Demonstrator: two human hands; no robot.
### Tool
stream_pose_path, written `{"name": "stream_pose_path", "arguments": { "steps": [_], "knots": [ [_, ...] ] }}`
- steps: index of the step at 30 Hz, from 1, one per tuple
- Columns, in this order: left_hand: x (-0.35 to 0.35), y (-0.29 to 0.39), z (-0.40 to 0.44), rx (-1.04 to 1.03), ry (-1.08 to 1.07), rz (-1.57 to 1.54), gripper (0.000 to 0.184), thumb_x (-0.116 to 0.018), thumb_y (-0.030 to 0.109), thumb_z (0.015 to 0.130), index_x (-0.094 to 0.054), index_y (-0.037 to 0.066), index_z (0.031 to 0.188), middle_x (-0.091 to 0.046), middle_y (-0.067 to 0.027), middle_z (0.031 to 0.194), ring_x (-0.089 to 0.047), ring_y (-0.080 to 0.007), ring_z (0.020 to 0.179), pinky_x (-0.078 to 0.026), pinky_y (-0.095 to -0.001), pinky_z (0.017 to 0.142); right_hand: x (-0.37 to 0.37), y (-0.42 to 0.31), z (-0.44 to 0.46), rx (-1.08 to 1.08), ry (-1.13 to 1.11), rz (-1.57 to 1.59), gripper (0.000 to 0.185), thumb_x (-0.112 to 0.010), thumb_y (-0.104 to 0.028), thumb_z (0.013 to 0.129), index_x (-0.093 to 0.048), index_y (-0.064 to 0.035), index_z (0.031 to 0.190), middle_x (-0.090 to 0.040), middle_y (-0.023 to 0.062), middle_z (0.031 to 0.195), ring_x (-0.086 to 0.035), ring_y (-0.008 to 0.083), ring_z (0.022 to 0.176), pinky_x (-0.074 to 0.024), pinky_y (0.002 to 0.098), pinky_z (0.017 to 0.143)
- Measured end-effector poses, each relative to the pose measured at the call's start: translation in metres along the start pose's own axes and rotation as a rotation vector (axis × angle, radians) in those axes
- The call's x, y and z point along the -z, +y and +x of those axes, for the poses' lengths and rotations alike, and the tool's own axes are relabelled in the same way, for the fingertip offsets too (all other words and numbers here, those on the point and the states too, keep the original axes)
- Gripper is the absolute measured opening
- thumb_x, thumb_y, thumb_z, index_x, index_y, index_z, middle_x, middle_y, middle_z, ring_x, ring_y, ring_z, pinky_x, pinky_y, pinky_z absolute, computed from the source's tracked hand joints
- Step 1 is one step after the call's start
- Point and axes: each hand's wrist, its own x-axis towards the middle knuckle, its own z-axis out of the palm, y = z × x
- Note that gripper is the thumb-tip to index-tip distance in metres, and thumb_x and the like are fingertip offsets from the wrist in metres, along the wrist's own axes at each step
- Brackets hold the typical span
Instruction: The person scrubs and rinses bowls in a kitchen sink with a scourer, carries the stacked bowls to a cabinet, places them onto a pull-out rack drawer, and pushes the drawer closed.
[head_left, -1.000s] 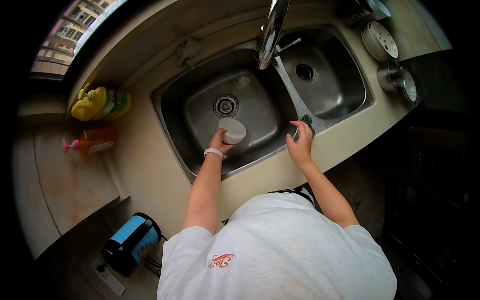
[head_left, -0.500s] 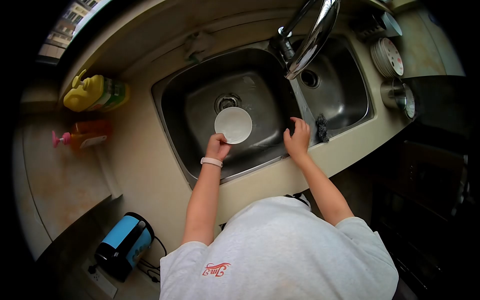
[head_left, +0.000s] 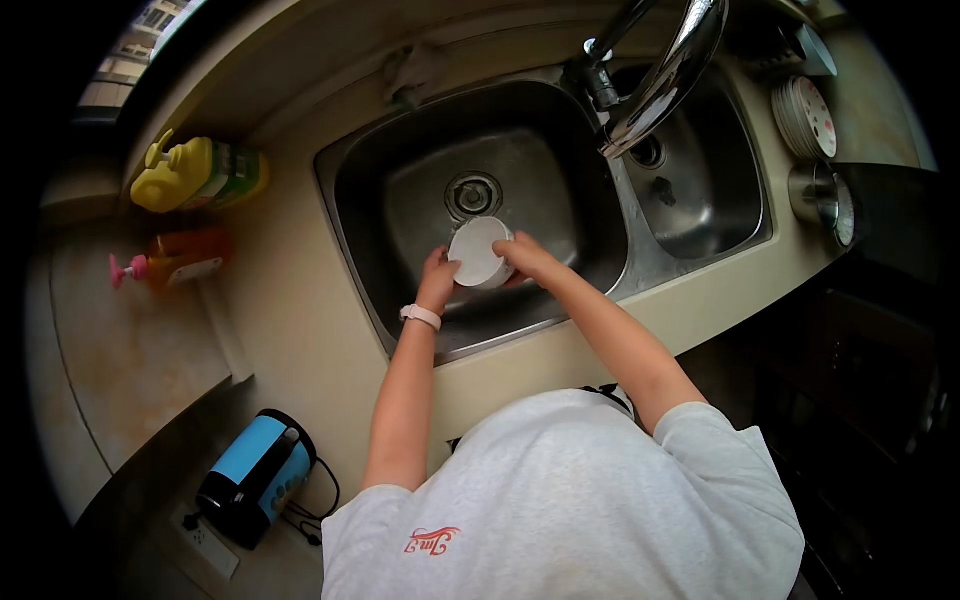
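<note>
Over the large sink basin (head_left: pixel 560 200) I hold a white bowl (head_left: pixel 474 255), tilted on its side, between both hands. My left hand (head_left: pixel 437 280), with a pale band on the wrist, grips its left rim. On the bowl's right side my right hand (head_left: pixel 525 257) is closed, its thumb over the edge and its other fingers partly hidden behind. Just beyond the bowl lies the round drain (head_left: pixel 473 195). In the smaller basin to the right sits a dark scourer-like clump (head_left: pixel 662 191).
A chrome faucet (head_left: pixel 660 85) reaches over the divider. Stacked plates (head_left: pixel 804 118) and a metal pot (head_left: pixel 815 195) stand at the right. Leftward are a yellow pump bottle (head_left: pixel 195 177), an orange pump bottle (head_left: pixel 180 262) and a blue-black appliance (head_left: pixel 255 475) with a cord.
My right hand has moved left from the divider onto the bowl. The dark clump has gone from the divider into the small basin. The bowl is tilted differently, and the view has shifted slightly.
</note>
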Motion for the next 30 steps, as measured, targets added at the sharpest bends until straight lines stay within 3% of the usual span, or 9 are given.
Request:
{"name": "stream_pose_path", "arguments": {
  "steps": [3, 8, 14, 18, 22, 24, 26, 28, 30],
  "knots": [
    [0.013, -0.028, 0.030, -0.097, -0.082, 0.042, 0.029, -0.051, 0.018, 0.086, -0.056, -0.002, 0.106, -0.061, -0.0104, 0.088, -0.062, -0.0192, 0.071, -0.051, -0.0281, 0.057, 0.003, -0.009, -0.008, -0.134, 0.028, -0.165, 0.050, -0.054, -0.031, 0.071, -0.054, 0.0095, 0.099, -0.060, 0.0208, 0.088, -0.063, 0.0296, 0.067, -0.0528, 0.0361, 0.049],
    [-0.006, -0.023, 0.026, -0.003, -0.039, 0.088, 0.029, -0.053, 0.019, 0.084, -0.058, -0.002, 0.103, -0.062, -0.0096, 0.083, -0.063, -0.0196, 0.068, -0.053, -0.0304, 0.057, 0.010, -0.011, -0.005, -0.218, 0.128, -0.256, 0.053, -0.048, -0.040, 0.073, -0.057, 0.0088, 0.092, -0.062, 0.0207, 0.077, -0.062, 0.0285, 0.052, -0.0512, 0.0346, 0.044],
    [-0.023, -0.015, 0.019, 0.184, -0.140, 0.058, 0.027, -0.054, 0.016, 0.084, -0.056, 0.000, 0.105, -0.063, -0.0112, 0.083, -0.063, -0.0166, 0.064, -0.052, -0.0226, 0.052, 0.030, -0.011, 0.034, -0.377, -0.099, -0.275, 0.071, -0.027, -0.064, 0.078, -0.059, -0.0005, 0.076, -0.054, 0.0122, 0.057, -0.051, 0.0218, 0.042, -0.0441, 0.0309, 0.043],
    [-0.017, -0.023, 0.039, 0.455, -0.296, -0.069, 0.016, -0.053, 0.015, 0.084, -0.055, 0.002, 0.095, -0.059, -0.0073, 0.071, -0.053, -0.0084, 0.051, -0.044, -0.0159, 0.043, 0.026, -0.010, 0.056, -0.384, -0.058, -0.381, 0.080, -0.023, -0.071, 0.077, -0.061, -0.0009, 0.084, -0.058, 0.0163, 0.067, -0.054, 0.0231, 0.049, -0.0461, 0.0337, 0.048],
    [0.007, -0.027, 0.051, 0.691, -0.368, -0.107, 0.019, -0.050, 0.023, 0.084, -0.054, 0.005, 0.087, -0.054, -0.0040, 0.063, -0.044, -0.0062, 0.044, -0.037, -0.0143, 0.040, 0.024, 0.012, 0.069, -0.433, -0.007, -0.370, 0.075, -0.025, -0.070, 0.078, -0.056, -0.0067, 0.106, -0.058, 0.0163, 0.096, -0.058, 0.0291, 0.077, -0.0492, 0.0389, 0.062],
    [0.007, -0.023, 0.044, 0.625, -0.319, 0.077, 0.023, -0.049, 0.027, 0.083, -0.054, 0.005, 0.090, -0.055, -0.0054, 0.067, -0.048, -0.0091, 0.051, -0.040, -0.0174, 0.046, 0.025, 0.022, 0.072, -0.396, 0.023, -0.350, 0.071, -0.026, -0.067, 0.080, -0.053, -0.0092, 0.112, -0.056, 0.0152, 0.106, -0.058, 0.0313, 0.089, -0.0495, 0.0419, 0.069],
    [-0.001, -0.011, 0.027, 0.557, -0.268, 0.260, 0.027, -0.047, 0.031, 0.083, -0.054, 0.006, 0.093, -0.056, -0.0068, 0.071, -0.052, -0.0120, 0.057, -0.043, -0.0205, 0.051, 0.021, 0.023, 0.062, -0.509, -0.328, 0.406, 0.060, -0.029, -0.059, 0.085, -0.050, -0.0107, 0.115, -0.052, 0.0121, 0.116, -0.051, 0.0320, 0.104, -0.0451, 0.0493, 0.080],
    [-0.013, 0.000, 0.010, 0.293, -0.198, 0.286, 0.032, -0.045, 0.033, 0.083, -0.053, 0.009, 0.102, -0.057, -0.0080, 0.088, -0.056, -0.0197, 0.079, -0.047, -0.0333, 0.070, 0.010, 0.035, 0.063, -0.447, -0.295, 0.533, 0.058, -0.030, -0.057, 0.086, -0.049, -0.0111, 0.116, -0.051, 0.0135, 0.117, -0.047, 0.0339, 0.109, -0.0414, 0.0519, 0.085],
    [-0.010, -0.010, 0.011, 0.273, -0.156, -0.062, 0.035, -0.046, 0.032, 0.082, -0.051, 0.009, 0.108, -0.055, -0.0097, 0.099, -0.053, -0.0239, 0.090, -0.045, -0.0390, 0.078, 0.001, 0.041, 0.065, -0.375, -0.258, 0.659, 0.056, -0.031, -0.055, 0.086, -0.048, -0.0114, 0.117, -0.049, 0.0149, 0.119, -0.044, 0.0358, 0.115, -0.0378, 0.0544, 0.089]
  ]
}}
